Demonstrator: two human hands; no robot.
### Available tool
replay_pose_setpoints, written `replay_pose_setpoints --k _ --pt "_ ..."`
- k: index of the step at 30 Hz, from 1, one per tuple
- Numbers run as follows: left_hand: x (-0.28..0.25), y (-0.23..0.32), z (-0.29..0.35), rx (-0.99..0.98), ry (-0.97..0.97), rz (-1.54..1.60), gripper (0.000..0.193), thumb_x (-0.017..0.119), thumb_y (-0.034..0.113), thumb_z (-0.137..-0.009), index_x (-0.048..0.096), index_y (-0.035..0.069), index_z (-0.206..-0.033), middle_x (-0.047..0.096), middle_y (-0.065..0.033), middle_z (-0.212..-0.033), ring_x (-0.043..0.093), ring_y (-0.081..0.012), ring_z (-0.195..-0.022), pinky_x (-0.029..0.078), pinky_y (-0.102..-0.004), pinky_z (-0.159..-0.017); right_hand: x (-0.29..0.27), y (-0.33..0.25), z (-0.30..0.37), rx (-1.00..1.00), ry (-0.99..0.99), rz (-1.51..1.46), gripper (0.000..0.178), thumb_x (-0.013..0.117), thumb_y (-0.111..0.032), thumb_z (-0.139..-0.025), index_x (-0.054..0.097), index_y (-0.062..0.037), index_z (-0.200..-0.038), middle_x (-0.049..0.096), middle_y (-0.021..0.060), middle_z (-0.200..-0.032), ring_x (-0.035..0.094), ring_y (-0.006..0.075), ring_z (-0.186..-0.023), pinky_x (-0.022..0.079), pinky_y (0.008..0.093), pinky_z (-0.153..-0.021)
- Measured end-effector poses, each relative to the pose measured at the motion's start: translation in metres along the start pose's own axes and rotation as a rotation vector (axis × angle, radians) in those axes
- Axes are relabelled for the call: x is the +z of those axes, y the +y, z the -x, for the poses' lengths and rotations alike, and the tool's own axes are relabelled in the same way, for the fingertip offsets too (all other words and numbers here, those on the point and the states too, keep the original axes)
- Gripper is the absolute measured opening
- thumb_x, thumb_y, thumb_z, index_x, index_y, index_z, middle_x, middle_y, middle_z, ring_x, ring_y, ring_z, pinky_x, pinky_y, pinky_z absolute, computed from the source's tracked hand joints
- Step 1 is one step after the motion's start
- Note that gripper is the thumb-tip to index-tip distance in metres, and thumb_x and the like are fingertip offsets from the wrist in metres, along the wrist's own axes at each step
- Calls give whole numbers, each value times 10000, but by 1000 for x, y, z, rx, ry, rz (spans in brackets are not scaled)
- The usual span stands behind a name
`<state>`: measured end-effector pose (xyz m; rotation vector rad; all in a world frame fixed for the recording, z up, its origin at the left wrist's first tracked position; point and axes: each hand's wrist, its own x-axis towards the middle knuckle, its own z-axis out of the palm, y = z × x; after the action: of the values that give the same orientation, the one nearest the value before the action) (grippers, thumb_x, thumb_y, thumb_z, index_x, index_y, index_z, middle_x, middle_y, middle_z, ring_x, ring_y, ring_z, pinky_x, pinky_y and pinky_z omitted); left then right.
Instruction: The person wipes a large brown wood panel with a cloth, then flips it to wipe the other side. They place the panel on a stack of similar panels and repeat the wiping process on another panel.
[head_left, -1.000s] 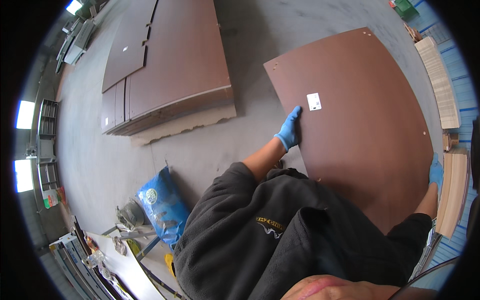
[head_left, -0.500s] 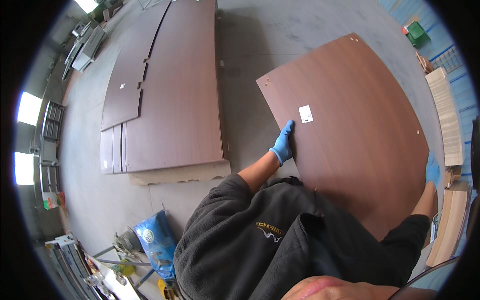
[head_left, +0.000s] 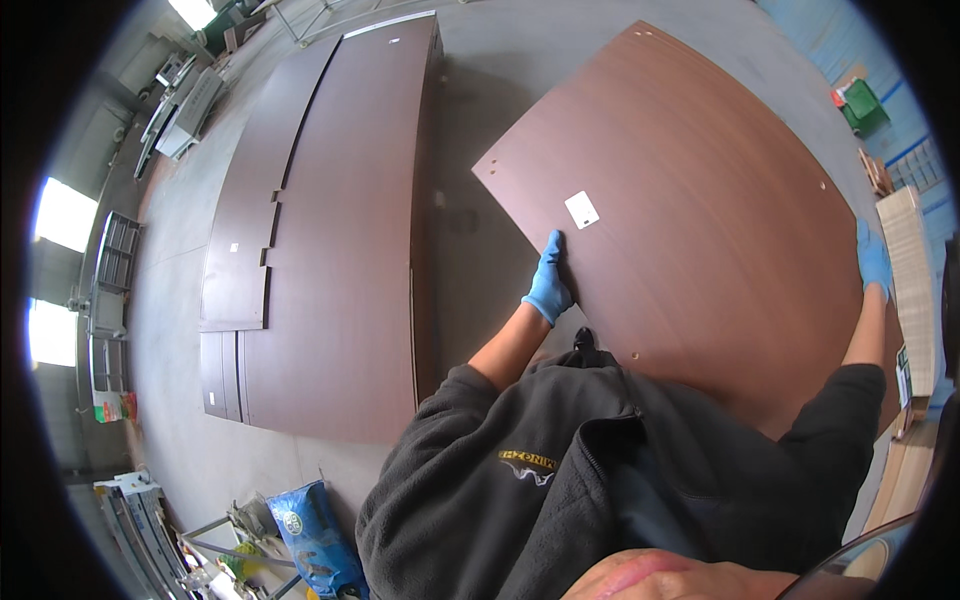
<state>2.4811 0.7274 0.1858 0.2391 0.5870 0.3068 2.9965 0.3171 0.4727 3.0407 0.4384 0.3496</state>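
Between my two hands is a large dark brown wood panel (head_left: 700, 210), tilted at an angle, with a small white label (head_left: 581, 210) and small drilled holes near its corners. My left hand (head_left: 550, 282), in a blue glove, grips its left edge with the thumb on the face and the fingers hidden behind. At the right edge, my right hand (head_left: 873, 258), gloved likewise, holds the panel from the side. The panel's near edge reaches my dark fleece jacket.
To the left lies a long stack of brown panels (head_left: 345, 230), with notched narrower boards on top. A blue bag (head_left: 313, 538) stands at the lower left by a metal frame. Pale boards (head_left: 912, 290) line the right side, near a green bin (head_left: 864, 107).
The panel held in both hands has shifted up and slightly left in view. The stack now appears lower in the picture, with more of its far end showing.
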Motion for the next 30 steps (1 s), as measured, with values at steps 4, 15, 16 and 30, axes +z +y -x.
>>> replay_pose_setpoints --k 4,15,16,30 --pt "16 53 -51 116 -5 70 776 683 659 -997 572 116 -1540 626 -111 -1523 594 -336 -1357 441 -580 -1194 11 -140 -140 -188 63 0 835 349 -740 -1061 721 -49 -1343 691 282 -1348 629 500 -1282 491 549 -1098" --pt "24 269 -249 250 113 241 823 603 694 -1031 510 107 -1600 526 -98 -1644 500 -311 -1480 390 -539 -1253 48 -570 -422 -455 147 -5 755 375 -737 -1065 756 -101 -1206 738 255 -1215 669 493 -1160 528 558 -1009" --pt "29 297 -264 225 165 247 829 585 692 -1043 479 107 -1621 500 -103 -1663 489 -306 -1493 391 -513 -1259 44 -602 -445 -490 124 -33 758 380 -736 -1066 753 -90 -1200 736 258 -1214 673 488 -1154 529 551 -1001" --pt "54 621 -510 389 375 352 886 578 765 -1005 473 150 -1634 510 -83 -1662 474 -309 -1512 354 -586 -1259 74 -1106 -717 -773 105 -167 736 427 -750 -1038 757 -100 -1140 751 228 -1195 688 466 -1129 538 533 -981"
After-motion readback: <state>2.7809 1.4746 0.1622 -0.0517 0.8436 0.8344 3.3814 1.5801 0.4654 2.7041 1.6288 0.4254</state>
